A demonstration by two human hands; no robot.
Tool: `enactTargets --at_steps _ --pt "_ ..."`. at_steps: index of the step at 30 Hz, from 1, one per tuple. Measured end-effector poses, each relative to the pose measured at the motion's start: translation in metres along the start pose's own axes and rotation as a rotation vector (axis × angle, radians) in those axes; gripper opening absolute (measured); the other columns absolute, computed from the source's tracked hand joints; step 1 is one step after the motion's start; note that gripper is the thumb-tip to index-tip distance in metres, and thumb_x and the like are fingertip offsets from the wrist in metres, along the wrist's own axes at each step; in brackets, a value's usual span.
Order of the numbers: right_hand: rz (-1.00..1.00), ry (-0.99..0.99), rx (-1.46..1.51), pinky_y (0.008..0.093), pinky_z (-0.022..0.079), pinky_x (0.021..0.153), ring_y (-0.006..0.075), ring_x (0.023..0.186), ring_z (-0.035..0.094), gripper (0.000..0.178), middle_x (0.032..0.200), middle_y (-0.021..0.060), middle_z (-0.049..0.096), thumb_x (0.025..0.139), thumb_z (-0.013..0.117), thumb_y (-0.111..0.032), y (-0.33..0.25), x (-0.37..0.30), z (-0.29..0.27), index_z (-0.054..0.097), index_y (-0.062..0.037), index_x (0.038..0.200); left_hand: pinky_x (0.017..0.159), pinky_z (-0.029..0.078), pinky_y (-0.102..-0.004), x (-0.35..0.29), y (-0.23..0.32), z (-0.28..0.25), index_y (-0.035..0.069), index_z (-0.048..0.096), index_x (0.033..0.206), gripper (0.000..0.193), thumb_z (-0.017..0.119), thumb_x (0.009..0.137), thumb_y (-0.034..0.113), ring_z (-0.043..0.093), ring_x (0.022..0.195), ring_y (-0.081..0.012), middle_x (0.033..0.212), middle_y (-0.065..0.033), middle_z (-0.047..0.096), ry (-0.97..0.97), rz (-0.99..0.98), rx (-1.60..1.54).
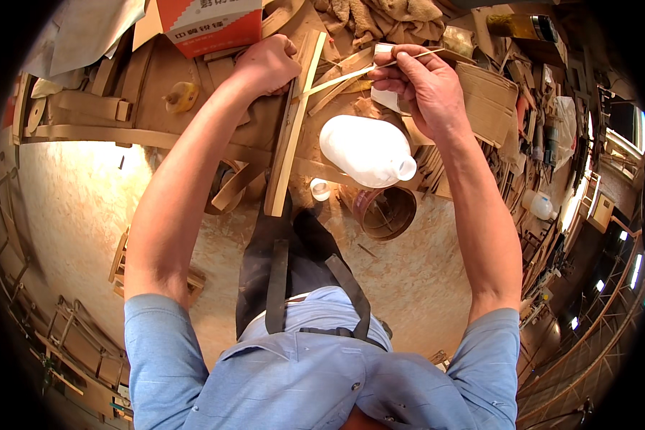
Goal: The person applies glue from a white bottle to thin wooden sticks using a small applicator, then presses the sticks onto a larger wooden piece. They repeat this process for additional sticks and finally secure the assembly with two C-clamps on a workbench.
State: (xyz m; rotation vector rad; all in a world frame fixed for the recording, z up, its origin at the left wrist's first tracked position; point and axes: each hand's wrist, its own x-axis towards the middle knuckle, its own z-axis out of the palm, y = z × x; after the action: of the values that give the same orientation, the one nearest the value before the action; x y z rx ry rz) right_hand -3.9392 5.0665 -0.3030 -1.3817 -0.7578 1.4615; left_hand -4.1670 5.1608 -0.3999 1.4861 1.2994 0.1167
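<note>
Lead: State the position of the 2 hands.

Clerk: The right hand (431,89) is closed in a pinch, thumb against fingers, on a thin, pale, narrow wooden strip (337,81). The left hand (267,66) is curled closed beside the upper part of a long, straight, yellowish wooden batten (294,129). Whether it grips anything cannot be told; the palm side is hidden.

Lead: Location of the strip and batten?

Clerk: The strip slants leftward from the right hand, 1 end at the batten. Contact there appears likely, not confirmed. The batten lies over the brown wooden bench (147,115), its near end projecting past the front edge toward the person.

Lead: Progress?

Clerk: Done, as found: the strip is in hand, with its left end at the batten. Outstanding, in my judgement: the 2 pieces remain at an angle, and no joint between them is visible. I assess the work as partway; a closer grading is not supported.

Lead: Adjacent items?

Clerk: 1 white, rounded plastic bottle (365,150) lies on its side, right of the batten. 1 red-and-white cardboard box (211,32) sits beyond the left forearm.
</note>
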Motion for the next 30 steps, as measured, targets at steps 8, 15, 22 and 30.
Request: enactTargets --at_steps 8,15,22,30 --pt "0.017 -0.022 0.006 0.0362 0.062 0.082 0.0257 0.092 0.072 0.019 0.105 0.0185 0.069 0.103 0.054 -0.012 0.004 -0.002 -0.002 0.061 0.0037 0.112 0.058 0.052 -0.0314 -0.001 -0.001 -0.001 0.0 0.064 0.117 0.038 0.06 0.081 0.012 0.063 0.056 -0.0156 0.068 -0.0084 0.067 0.021 -0.015 -0.006" --pt "0.058 -0.1 -0.076 0.0368 0.062 0.083 0.0245 0.091 0.072 0.019 0.103 0.0172 0.071 0.102 0.055 -0.011 0.0 -0.005 0.0 0.065 0.0037 0.11 0.058 0.052 -0.0314 0.0 -0.002 -0.001 -0.001 0.064 0.117 0.038 0.061 0.081 0.012 0.063 0.056 -0.0156 0.069 -0.0084 0.067 0.017 -0.014 -0.011" --pt "0.033 -0.142 -0.181 0.035 0.061 0.083 0.0223 0.091 0.072 0.02 0.106 0.0158 0.072 0.102 0.054 -0.011 -0.007 -0.003 -0.006 0.066 0.0021 0.112 0.057 0.052 -0.0315 -0.004 0.005 -0.003 -0.001 0.064 0.117 0.038 0.061 0.081 0.012 0.063 0.056 -0.0153 0.069 -0.0079 0.067 0.008 -0.014 0.008" --pt "0.025 -0.034 -0.136 0.0344 0.061 0.084 0.0225 0.091 0.072 0.021 0.104 0.0162 0.071 0.103 0.055 -0.014 -0.004 0.011 0.003 0.065 0.0031 0.111 0.055 0.052 -0.0308 -0.006 0.006 -0.004 -0.001 0.062 0.119 0.039 0.062 0.083 0.013 0.063 0.058 -0.0143 0.072 -0.0076 0.068 -0.002 -0.031 0.024"
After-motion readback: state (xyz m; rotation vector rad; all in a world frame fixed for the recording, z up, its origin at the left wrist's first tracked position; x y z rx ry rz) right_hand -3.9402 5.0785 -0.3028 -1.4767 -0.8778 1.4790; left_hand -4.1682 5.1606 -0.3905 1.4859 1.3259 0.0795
